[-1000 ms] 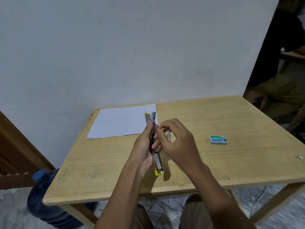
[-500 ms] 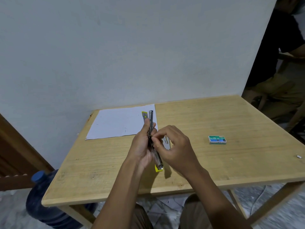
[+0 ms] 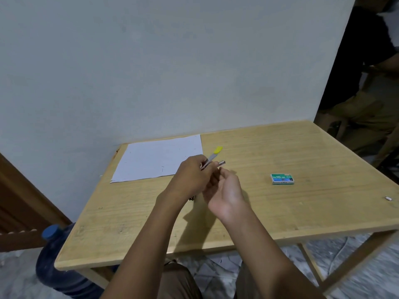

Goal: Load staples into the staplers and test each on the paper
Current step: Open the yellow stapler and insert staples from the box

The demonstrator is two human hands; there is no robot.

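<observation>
I see wooden table (image 3: 280,216) under both hands. Blue water jug (image 3: 54,262) on floor, well left of and below my fingers. Paper (image 3: 155,158) lies flat, just left of left fingertips. Left hand (image 3: 191,176) has fingers curled round stapler (image 3: 212,158), held above the table; its yellow end and metal magazine splay apart past the knuckles, pointing up-right. Right hand (image 3: 226,190) is palm-up just beside it, fingers loosely bent toward stapler; can't tell if they grip it. Staple box (image 3: 282,179) well right of right fingers. Small white piece (image 3: 388,198) far right of them.
</observation>
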